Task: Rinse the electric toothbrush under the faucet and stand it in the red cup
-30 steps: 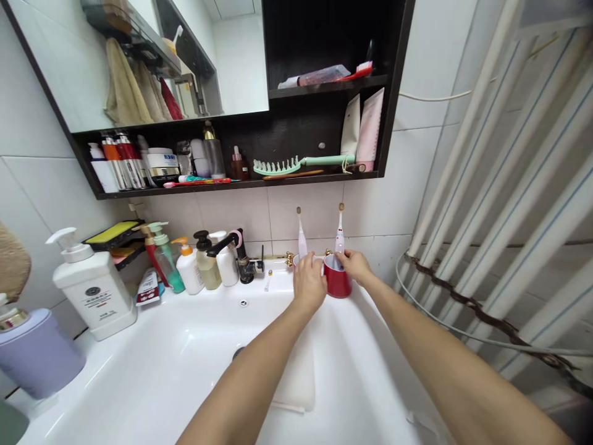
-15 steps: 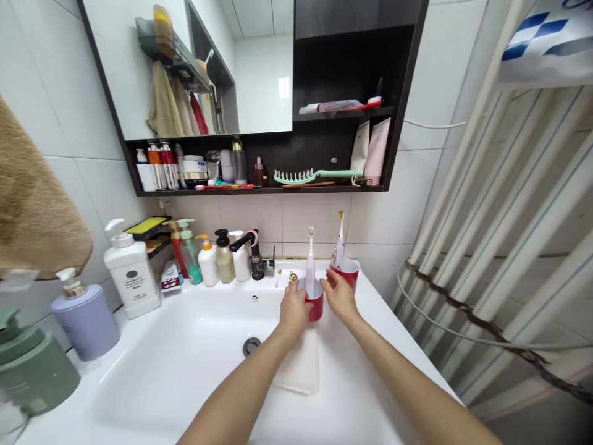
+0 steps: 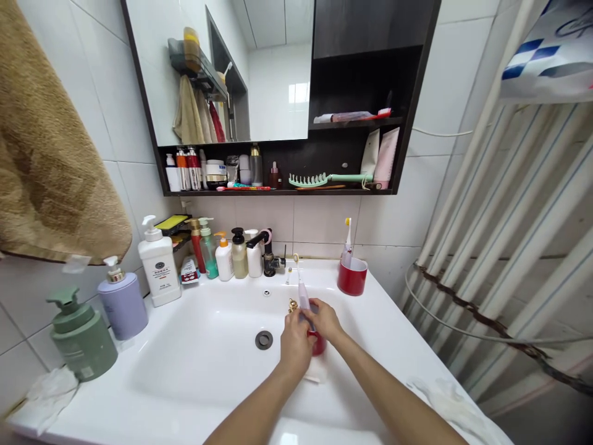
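My left hand (image 3: 295, 346) grips a red cup (image 3: 319, 346) by its left side, over the right part of the sink. A pale electric toothbrush (image 3: 303, 295) stands in this cup, tilted left with its head up. The fingers of my right hand (image 3: 327, 321) close on the toothbrush handle at the cup's rim; the handle's lower end is hidden. A gold ornament (image 3: 293, 305) shows just beyond my left fingers. Below the cup lies a whitish flat item (image 3: 316, 371), partly covered by my hands.
Another red cup (image 3: 352, 278) with a toothbrush (image 3: 348, 235) stands on the sink's back right corner. A black faucet (image 3: 269, 253) and several pump bottles line the back and left. The mirror cabinet (image 3: 343, 154) hangs above; white pipes (image 3: 486, 247) run along the right.
The held cup has moved toward me, away from the other cup. My right hand has come from beside the cups onto the toothbrush, which now leans left. The view has shifted.
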Demonstrator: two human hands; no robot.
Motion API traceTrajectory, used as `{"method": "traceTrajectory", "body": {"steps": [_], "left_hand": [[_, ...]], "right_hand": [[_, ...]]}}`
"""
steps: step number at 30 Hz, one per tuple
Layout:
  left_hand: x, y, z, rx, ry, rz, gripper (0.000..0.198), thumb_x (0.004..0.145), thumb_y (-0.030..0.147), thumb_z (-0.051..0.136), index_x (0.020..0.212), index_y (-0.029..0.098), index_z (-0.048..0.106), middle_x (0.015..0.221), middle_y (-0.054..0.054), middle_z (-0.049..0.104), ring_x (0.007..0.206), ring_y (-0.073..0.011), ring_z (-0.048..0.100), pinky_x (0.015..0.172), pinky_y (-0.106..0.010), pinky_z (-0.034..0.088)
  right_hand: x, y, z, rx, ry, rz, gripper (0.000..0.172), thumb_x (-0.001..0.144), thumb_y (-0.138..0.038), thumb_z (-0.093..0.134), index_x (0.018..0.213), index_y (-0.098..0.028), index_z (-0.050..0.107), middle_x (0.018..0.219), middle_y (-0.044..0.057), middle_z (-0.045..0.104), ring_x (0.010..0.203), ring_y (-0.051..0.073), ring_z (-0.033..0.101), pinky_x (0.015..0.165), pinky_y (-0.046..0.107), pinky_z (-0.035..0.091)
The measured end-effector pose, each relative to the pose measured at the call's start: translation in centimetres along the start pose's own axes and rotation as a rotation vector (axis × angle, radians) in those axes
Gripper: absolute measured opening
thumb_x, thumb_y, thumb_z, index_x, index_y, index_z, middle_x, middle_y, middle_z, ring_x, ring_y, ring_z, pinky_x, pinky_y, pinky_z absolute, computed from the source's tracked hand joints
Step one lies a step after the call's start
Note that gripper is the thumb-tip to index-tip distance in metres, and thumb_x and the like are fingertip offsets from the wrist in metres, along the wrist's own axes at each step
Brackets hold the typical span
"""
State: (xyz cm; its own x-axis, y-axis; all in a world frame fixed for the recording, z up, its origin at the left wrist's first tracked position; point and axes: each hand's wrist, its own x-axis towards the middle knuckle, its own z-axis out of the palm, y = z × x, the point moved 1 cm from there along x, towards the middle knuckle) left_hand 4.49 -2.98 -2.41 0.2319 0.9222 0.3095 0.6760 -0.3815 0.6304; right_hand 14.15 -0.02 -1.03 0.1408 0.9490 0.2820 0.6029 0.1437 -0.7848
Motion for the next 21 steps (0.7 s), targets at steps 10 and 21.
{"method": "traceTrajectory", "body": {"steps": [10, 21], "left_hand": [[-0.2, -0.4, -0.3, -0.061, 0.061, -0.04, 0.026, 0.057, 0.015, 0.05, 0.083, 0.017, 0.049, 0.113, -0.007, 0.039, 0.105, -0.0174, 0.031, 0.083, -0.029, 0.03], [2.1, -1.5, -0.1, -0.729, 0.097, -0.096, 0.042, 0.066, 0.02, 0.039, 0.107, 0.013, 0.035, 0.106, -0.01, 0.046, 0.096, -0.015, 0.042, 0.08, -0.027, 0.032]], "right_hand": [[0.6, -1.3, -0.9, -0.007, 0.034, -0.064, 0.028, 0.065, -0.026, 0.04, 0.088, -0.014, 0.05, 0.086, 0.008, 0.057, 0.08, 0.017, 0.052, 0.07, 0.027, 0.038], [0.2, -1.2, -1.0, -0.121, -0.033, -0.133, 0.015, 0.06, -0.022, 0.048, 0.068, -0.017, 0.059, 0.078, 0.006, 0.058, 0.079, 0.018, 0.048, 0.071, 0.028, 0.035]]}}
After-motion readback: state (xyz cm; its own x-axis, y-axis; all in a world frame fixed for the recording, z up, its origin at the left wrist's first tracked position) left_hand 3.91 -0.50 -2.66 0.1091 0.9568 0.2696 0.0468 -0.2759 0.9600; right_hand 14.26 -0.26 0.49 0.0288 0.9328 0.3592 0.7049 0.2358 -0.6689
